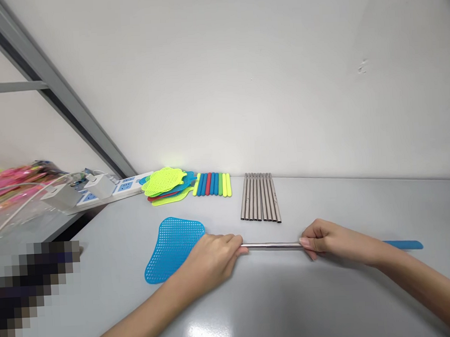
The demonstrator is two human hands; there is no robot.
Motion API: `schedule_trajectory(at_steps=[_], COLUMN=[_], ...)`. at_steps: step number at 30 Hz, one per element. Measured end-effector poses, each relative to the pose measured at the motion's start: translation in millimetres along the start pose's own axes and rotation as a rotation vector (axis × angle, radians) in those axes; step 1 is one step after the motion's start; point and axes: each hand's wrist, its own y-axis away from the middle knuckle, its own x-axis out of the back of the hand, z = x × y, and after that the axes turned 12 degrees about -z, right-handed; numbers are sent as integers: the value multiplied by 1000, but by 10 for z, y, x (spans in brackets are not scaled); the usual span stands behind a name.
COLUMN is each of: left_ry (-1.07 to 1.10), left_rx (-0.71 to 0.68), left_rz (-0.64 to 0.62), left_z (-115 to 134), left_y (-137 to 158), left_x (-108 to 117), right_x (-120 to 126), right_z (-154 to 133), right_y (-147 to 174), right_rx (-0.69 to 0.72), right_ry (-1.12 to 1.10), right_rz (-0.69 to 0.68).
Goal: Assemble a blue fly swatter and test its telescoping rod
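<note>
A fly swatter with a blue mesh head (174,249), a metal telescopic rod (272,245) and a blue handle (404,244) lies level across the front of the table. My left hand (218,257) is closed around the rod close to the head and hides where the two join. Farther right, my right hand (323,240) pinches the rod between thumb and fingers. The forearm and hand cover the stretch between rod and handle. Bare metal shows between my two hands.
Behind the swatter lie a row of metal rods (259,198), several coloured handles (213,184) and a stack of mesh heads (165,184). A power strip (116,192) with plugged-in chargers sits at the left edge. A wall borders the table's back.
</note>
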Motion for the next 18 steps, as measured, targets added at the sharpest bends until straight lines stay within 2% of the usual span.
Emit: schedule_trajectory(at_steps=[4, 10, 18], left_ry=[-13, -25, 68], left_rx=[-29, -53, -18], left_rz=[17, 66, 25], left_z=[23, 22, 105], left_y=[4, 10, 7], left_x=[-4, -5, 27], right_x=[-48, -144, -133], right_z=[-43, -156, -150], right_y=[12, 27, 6], right_rx=[-24, -44, -37], right_ry=[-105, -375, -374], right_rz=[-41, -119, -156])
